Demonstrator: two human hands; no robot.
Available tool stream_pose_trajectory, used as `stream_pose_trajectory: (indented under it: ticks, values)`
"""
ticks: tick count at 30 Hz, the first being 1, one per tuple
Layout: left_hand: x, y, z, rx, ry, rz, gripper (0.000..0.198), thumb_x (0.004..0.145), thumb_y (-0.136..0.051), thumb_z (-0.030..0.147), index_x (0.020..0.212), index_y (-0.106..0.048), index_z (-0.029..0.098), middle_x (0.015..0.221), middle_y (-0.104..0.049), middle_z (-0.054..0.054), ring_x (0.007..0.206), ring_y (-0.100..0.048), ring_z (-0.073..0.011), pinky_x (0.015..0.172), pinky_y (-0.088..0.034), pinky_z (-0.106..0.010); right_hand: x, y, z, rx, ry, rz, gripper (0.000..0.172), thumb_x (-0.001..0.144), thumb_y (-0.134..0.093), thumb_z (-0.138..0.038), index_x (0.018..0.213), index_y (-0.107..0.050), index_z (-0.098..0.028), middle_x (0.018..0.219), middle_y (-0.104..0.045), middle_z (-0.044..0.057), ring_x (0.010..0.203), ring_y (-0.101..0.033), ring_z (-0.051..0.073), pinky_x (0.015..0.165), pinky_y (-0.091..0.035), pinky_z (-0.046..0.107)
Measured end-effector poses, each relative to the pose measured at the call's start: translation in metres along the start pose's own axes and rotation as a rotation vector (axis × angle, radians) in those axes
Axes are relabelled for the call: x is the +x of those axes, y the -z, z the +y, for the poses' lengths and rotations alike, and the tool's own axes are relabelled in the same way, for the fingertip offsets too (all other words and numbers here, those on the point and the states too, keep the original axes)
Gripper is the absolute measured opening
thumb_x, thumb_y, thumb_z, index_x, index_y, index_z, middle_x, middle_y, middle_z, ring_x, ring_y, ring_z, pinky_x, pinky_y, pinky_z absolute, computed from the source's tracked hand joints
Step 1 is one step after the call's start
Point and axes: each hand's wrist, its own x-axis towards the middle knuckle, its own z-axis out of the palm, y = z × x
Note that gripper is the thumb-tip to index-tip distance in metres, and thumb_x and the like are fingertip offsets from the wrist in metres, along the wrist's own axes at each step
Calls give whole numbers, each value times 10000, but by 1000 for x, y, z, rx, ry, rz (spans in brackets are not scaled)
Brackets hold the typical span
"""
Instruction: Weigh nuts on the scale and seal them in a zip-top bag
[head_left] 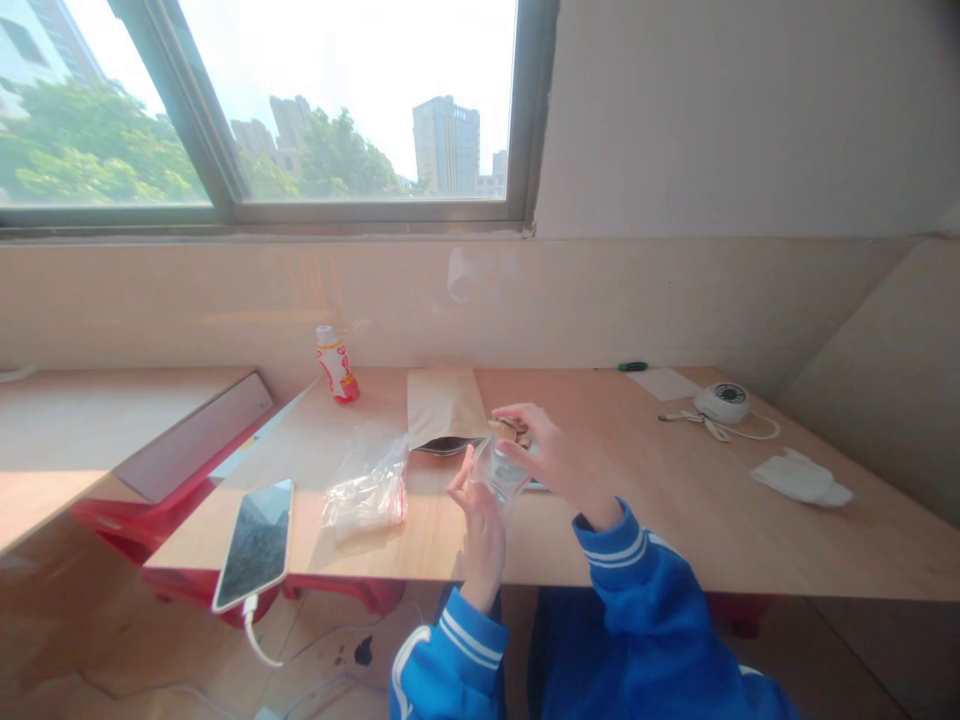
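A small clear bag [496, 476] of thin, glossy plastic is held upright just above the near middle of the table [660, 500], between the two hands. The left hand [480, 522] rises from 6 o'clock with its fingers loosely curled and pinches the bag's left edge. The right hand [553, 456] arches over from 3 o'clock, its fingertips closed on a brown, rough-looking piece [511, 430] at the bag's mouth; what the piece is cannot be told. Both sleeves are bright blue with white stripes at the cuffs. Just beyond, at 11 o'clock, a flat kraft paper pouch [444, 406] lies matte and rectangular, its dark open end turned toward the hands. At 9 o'clock sits a crumpled heap of clear bags [367, 492], glinting in the sun. At 8 o'clock a phone [255, 545] with a dark, shiny screen lies over the table's edge, a white cable [255, 632] hanging from it. Farther off at 10 o'clock stands a small red-and-white bottle [336, 366]. At 2 o'clock rests a round white device [722, 402] with a cord, and at 3 o'clock a soft, folded white tissue [801, 478]. The tabletop is pale, smooth wood.
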Motion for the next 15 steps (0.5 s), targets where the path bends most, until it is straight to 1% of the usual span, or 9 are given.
stream_pose_trajectory:
  ticks: [2, 3, 5, 7, 9, 10, 12, 15]
  values:
    - [1, 1, 1, -9, 18, 19, 629, 928, -200, 549, 1405, -370, 177, 1515, -216, -162, 1393, -279, -280, 1111, -324, -436, -2, -3, -1, 34, -18, -49, 416, 871, -500, -522, 1158, -593, -236, 1115, -642, 82, 1056, -581, 237, 905, -467, 378]
    - [2, 2, 1, -10, 26, 32, 629, 927, -197, 549, 1405, -365, 176, 1510, -220, -162, 1395, -275, -276, 1118, -312, -434, -2, -4, 2, 48, -34, -43, 407, 902, -444, -511, 1168, -590, -240, 1133, -642, 78, 1081, -576, 232, 922, -460, 376]
    - [3, 4, 1, 0, 41, 47, 624, 929, -190, 545, 1403, -359, 175, 1508, -221, -156, 1401, -261, -262, 1135, -282, -422, -1, -3, 16, 53, -74, 41, 397, 956, -328, -458, 1159, -592, -242, 1159, -640, 69, 1110, -569, 213, 962, -437, 376]
    - [4, 5, 1, 11, 56, 41, 623, 929, -178, 544, 1392, -369, 173, 1514, -211, -153, 1414, -229, -256, 1143, -264, -416, 5, -4, 43, -7, -111, 139, 389, 969, -290, -398, 1133, -596, -224, 1153, -642, 73, 1101, -577, 201, 973, -432, 374]
    - [4, 5, 1, 3, 71, 38, 626, 928, -171, 548, 1384, -373, 170, 1518, -197, -156, 1420, -210, -262, 1137, -273, -422, 14, -9, 76, -157, -149, 182, 347, 947, -333, -343, 1121, -595, -195, 1143, -641, 89, 1098, -579, 204, 959, -449, 372]
    - [4, 4, 1, -11, 76, 41, 625, 928, -174, 549, 1385, -367, 170, 1516, -198, -160, 1416, -220, -266, 1131, -286, -425, 18, -14, 92, -278, -153, 149, 329, 924, -367, -314, 1130, -591, -190, 1161, -631, 96, 1114, -569, 212, 965, -447, 382]
    - [3, 4, 3, -49, 79, 47, 617, 928, -186, 547, 1388, -353, 172, 1506, -213, -169, 1399, -266, -269, 1115, -322, -422, 27, -26, 121, -355, -154, 114, 303, 854, -484, -268, 1112, -607, -167, 1185, -618, 120, 1144, -548, 242, 988, -425, 409]
    - [3, 4, 4, -64, 63, 40, 610, 931, -184, 542, 1380, -360, 169, 1500, -218, -173, 1390, -289, -263, 1101, -355, -405, 36, -42, 145, -427, -130, 64, 303, 757, -597, -211, 1053, -632, -160, 1130, -645, 120, 1096, -567, 253, 967, -427, 411]
